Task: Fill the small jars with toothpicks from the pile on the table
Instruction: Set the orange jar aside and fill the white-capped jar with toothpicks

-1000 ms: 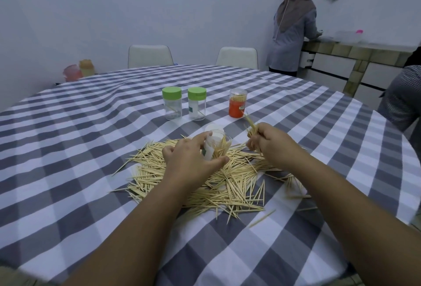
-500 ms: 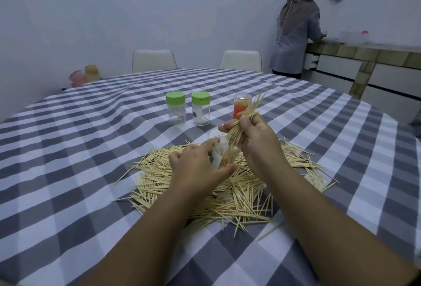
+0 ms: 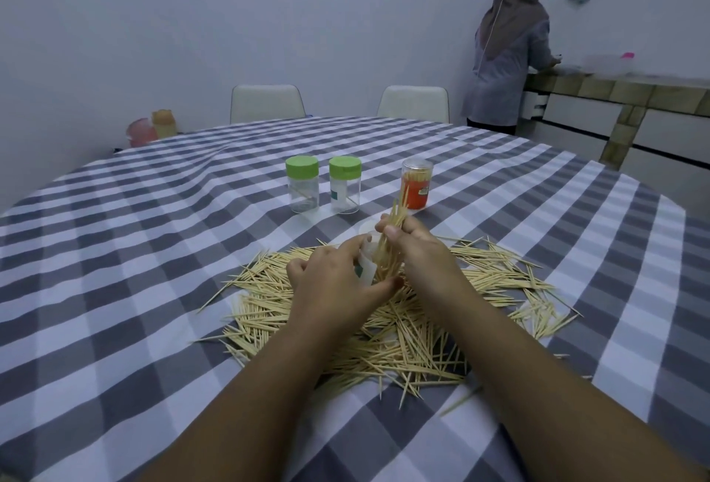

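A wide pile of toothpicks lies on the checked tablecloth in front of me. My left hand grips a small clear open jar, tilted over the pile. My right hand pinches a bundle of toothpicks whose lower ends go into the jar's mouth. Behind stand two clear jars with green lids, one on the left and one on the right, each nearly empty, and a clear jar with an orange label packed with toothpicks.
The round table carries a grey and white checked cloth. Two white chairs stand at the far side. A person stands with their back to me at a counter at the right. Two coloured containers sit by the far left wall.
My right hand lifted a bundle of toothpicks from the pile, brought it left to the jar and lowered it into the mouth. My left hand kept hold of the jar.
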Demonstrator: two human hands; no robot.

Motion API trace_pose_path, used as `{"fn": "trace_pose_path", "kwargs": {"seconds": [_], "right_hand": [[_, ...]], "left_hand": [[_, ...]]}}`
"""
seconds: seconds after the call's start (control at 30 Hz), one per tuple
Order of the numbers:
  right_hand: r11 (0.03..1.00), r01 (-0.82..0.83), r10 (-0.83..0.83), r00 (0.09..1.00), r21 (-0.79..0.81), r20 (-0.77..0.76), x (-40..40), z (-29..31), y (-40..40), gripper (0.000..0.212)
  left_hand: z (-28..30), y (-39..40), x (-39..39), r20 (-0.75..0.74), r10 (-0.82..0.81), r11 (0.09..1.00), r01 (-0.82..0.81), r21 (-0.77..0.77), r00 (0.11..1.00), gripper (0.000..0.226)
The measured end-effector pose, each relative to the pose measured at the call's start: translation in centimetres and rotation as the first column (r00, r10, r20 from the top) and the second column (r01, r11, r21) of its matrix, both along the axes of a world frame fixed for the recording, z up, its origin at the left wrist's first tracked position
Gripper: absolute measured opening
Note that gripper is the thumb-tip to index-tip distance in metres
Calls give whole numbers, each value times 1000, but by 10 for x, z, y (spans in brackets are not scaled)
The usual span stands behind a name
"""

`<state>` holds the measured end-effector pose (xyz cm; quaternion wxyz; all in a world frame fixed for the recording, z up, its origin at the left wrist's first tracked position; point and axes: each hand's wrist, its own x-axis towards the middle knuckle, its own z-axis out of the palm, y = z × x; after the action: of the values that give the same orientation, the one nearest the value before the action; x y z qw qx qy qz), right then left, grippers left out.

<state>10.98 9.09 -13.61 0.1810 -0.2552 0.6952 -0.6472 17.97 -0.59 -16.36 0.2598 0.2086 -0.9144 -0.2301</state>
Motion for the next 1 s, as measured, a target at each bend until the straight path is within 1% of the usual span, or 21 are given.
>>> {"fn": "trace_pose_path", "kwargs": {"seconds": [0.07,0.23,0.3,0.43,0.53,0.6,0.7,0.77,0.83,0.9,1.0], "right_hand": [[999,-4,4,1000,34,-6,1,1,1,23],[999,13,-12,1000,29,-12,2,2,4,29],[999,34,-33,998,34,-46,1,3,5,32],[994,77,-64,985,72,-160,-1,4,10,37],[985,101,-78,983,137,-166,-5,9,15,36],[975,114,-83,983,193,-163,-8,15,23,38],[946,84,-16,976,314,-215,-12,23,43,38],[896,63,52,968,440,-245,-16,26,58,34],[809,52,155,942,585,-298,-19,28,74,30],[694,27,291,903,720,-315,-19,32,90,27],[505,-16,444,863,863,-243,-15,37,109,15]], "left_hand": [[-1,-1,-1,7,7,1000,-7,6,1000,60],[0,0,0,-2,-8,1000,8,14,1000,55],[2,1,1,4,-12,1000,12,14,1000,55],[2,3,3,12,-34,999,34,12,999,58],[1,2,3,5,-55,998,55,21,998,62],[1,2,3,5,-66,998,66,22,998,63],[-1,2,5,2,-87,996,87,28,996,66],[-1,3,5,3,-91,996,91,15,996,68],[-1,3,6,12,-90,996,89,4,996,68],[-1,3,7,15,-88,996,88,3,996,68],[0,4,8,11,-89,996,89,11,996,69]]}}
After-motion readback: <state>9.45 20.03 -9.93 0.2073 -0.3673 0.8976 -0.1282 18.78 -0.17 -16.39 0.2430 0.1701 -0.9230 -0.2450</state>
